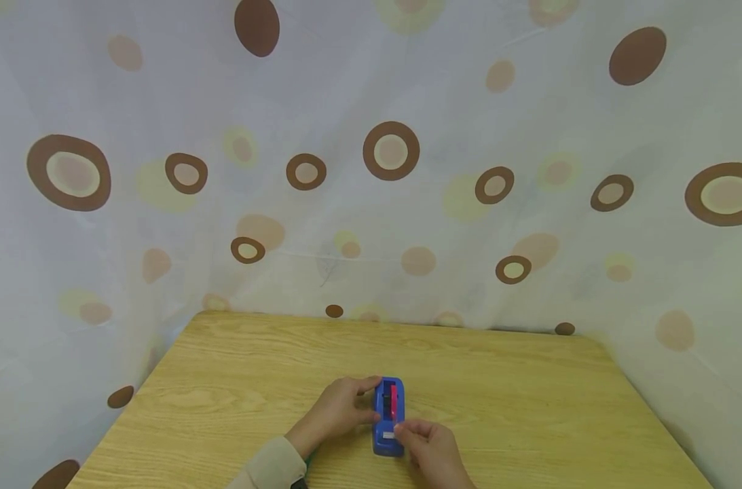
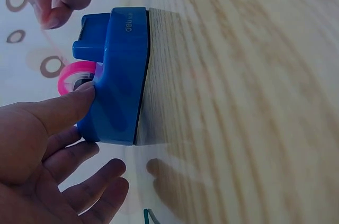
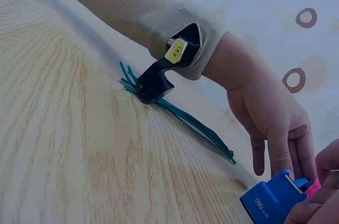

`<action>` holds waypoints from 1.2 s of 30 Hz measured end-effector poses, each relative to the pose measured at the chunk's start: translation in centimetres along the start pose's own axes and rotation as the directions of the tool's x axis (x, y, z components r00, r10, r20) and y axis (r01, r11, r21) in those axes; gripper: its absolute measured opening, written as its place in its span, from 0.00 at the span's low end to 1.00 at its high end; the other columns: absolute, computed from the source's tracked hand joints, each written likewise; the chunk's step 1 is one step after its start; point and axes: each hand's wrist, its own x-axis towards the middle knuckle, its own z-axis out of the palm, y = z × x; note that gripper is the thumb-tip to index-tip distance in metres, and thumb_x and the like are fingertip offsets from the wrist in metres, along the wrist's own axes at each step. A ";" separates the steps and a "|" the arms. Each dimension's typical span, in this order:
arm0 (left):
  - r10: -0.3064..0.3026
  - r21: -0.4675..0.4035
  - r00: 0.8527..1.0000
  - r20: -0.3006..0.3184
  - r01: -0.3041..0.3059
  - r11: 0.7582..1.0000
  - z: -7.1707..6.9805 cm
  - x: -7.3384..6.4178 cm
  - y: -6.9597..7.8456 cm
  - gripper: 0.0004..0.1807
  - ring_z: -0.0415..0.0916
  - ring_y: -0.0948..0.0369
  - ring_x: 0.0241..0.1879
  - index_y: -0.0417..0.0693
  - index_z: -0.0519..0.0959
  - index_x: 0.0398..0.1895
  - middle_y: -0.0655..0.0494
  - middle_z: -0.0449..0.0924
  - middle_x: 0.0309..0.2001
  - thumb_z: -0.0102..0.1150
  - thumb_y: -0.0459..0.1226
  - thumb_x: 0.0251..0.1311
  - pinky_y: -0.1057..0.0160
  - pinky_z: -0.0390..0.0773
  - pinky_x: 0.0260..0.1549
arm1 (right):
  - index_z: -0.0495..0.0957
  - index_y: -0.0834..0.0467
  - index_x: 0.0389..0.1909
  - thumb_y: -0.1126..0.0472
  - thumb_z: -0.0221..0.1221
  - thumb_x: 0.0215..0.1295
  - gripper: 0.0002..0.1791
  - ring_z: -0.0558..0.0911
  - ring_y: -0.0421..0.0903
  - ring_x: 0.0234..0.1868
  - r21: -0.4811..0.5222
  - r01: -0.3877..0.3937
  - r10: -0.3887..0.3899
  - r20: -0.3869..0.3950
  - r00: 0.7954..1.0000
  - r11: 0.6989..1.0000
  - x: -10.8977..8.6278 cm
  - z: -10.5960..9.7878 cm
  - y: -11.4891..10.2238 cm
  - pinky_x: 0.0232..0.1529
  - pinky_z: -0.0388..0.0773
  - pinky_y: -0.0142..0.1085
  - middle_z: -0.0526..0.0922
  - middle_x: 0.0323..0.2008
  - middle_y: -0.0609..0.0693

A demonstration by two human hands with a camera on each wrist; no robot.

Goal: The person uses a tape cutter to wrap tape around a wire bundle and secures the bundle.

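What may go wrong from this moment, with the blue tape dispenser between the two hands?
First, the right hand has its fingertips pinched close to the toothed cutter; one might get scratched. Second, the left hand holds the blue tape dispenser near the pink roll with some fingers off it, so a hard pull might shift it.

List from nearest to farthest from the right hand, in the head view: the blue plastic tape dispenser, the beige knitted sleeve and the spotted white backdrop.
1. Blue tape dispenser, just left of the right hand.
2. Beige sleeve, farther left.
3. Spotted backdrop, behind the table.
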 end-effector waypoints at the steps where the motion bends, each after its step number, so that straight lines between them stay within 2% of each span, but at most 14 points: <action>1: -0.002 -0.003 1.000 0.001 0.002 1.000 0.0 0.0 0.0 0.36 0.76 0.49 0.58 0.53 0.74 0.67 0.54 0.76 0.62 0.74 0.42 0.53 0.51 0.76 0.54 | 0.82 0.65 0.45 0.53 0.63 0.67 0.18 0.69 0.38 0.20 -0.002 0.002 -0.002 0.000 1.000 1.000 0.0 0.0 0.0 0.22 0.66 0.30 0.73 0.19 0.42; 14: -0.016 -0.014 1.000 0.012 0.016 1.000 0.0 0.0 0.0 0.36 0.75 0.50 0.59 0.53 0.73 0.67 0.53 0.75 0.63 0.74 0.42 0.53 0.51 0.76 0.54 | 0.82 0.64 0.45 0.51 0.63 0.67 0.19 0.69 0.39 0.21 -0.032 -0.020 0.020 0.000 1.000 0.999 -0.5 0.0 0.0 0.24 0.68 0.32 0.72 0.19 0.42; 21: -0.014 -0.014 1.000 0.011 0.014 1.000 -0.1 0.2 0.0 0.36 0.74 0.50 0.60 0.52 0.72 0.68 0.53 0.74 0.64 0.73 0.42 0.54 0.51 0.75 0.54 | 0.82 0.65 0.47 0.50 0.63 0.67 0.20 0.69 0.39 0.21 -0.037 0.001 0.000 0.011 1.000 0.999 -0.8 0.1 -0.2 0.24 0.67 0.31 0.73 0.19 0.41; 29: 0.000 -0.017 1.000 0.014 0.000 1.000 -0.2 0.3 0.1 0.35 0.75 0.50 0.59 0.51 0.74 0.67 0.54 0.74 0.64 0.74 0.42 0.54 0.52 0.76 0.53 | 0.81 0.66 0.48 0.49 0.63 0.67 0.23 0.71 0.40 0.24 -0.067 0.021 -0.021 0.009 1.000 0.998 -0.9 0.0 -0.1 0.27 0.69 0.33 0.74 0.22 0.42; 36: -0.007 -0.024 1.000 0.013 0.008 1.000 -0.1 0.3 0.1 0.35 0.76 0.50 0.58 0.51 0.74 0.67 0.55 0.75 0.64 0.74 0.41 0.53 0.52 0.77 0.53 | 0.81 0.66 0.48 0.48 0.64 0.66 0.24 0.71 0.41 0.27 -0.063 -0.016 0.016 -0.008 1.000 0.998 -0.9 0.0 -0.1 0.31 0.71 0.35 0.79 0.26 0.43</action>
